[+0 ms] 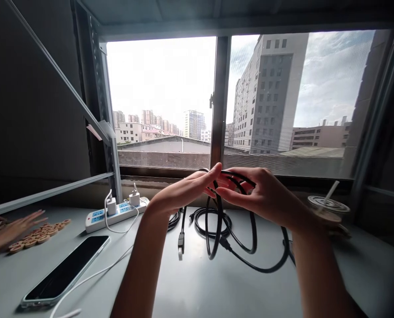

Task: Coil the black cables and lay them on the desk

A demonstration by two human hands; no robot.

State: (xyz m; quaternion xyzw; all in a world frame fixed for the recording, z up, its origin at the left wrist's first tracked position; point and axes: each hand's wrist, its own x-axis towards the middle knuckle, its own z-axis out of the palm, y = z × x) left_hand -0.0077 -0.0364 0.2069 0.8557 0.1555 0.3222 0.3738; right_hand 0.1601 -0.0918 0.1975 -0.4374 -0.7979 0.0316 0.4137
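Observation:
Both my hands are raised above the grey table (216, 282) in front of the window. My left hand (183, 191) and my right hand (263, 194) meet at the middle, fingers pinched on a black cable (236, 247). Its loops hang down from my fingers toward the table. One end with a plug (181, 245) dangles below my left hand. A smaller coiled black cable (203, 218) lies on the table behind the hanging loops.
A smartphone (64, 271) lies at the front left with a white cable (94, 276) running from it. A white power strip (112, 216) with two chargers sits behind it. Wooden discs (38, 236) lie far left under another person's hand (14, 227). A lidded cup with a straw (329, 207) stands at right.

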